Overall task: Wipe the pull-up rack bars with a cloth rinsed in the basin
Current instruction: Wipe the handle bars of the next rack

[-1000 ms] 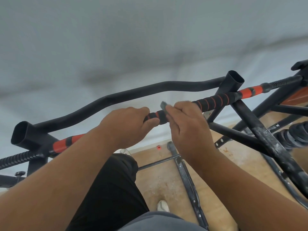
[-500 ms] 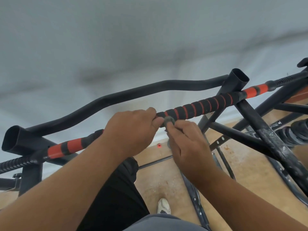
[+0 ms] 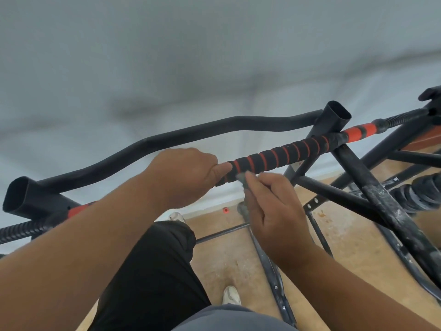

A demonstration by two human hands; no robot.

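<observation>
A pale wall filled the background above a tan wooden floor [image 3: 214,266]. The left hand [image 3: 188,174] was wrapped round the black foam bar with red spiral stripes [image 3: 281,155], likely steadying the rack. Just beside it, the right hand [image 3: 274,206] pinched a small grey cloth [image 3: 241,177] against the bar's underside, placed to rub the foam there.

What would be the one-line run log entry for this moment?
step: wiping | left hand: grips striped foam grip bar | right hand: pinches small grey cloth against bar | basin: not visible
</observation>
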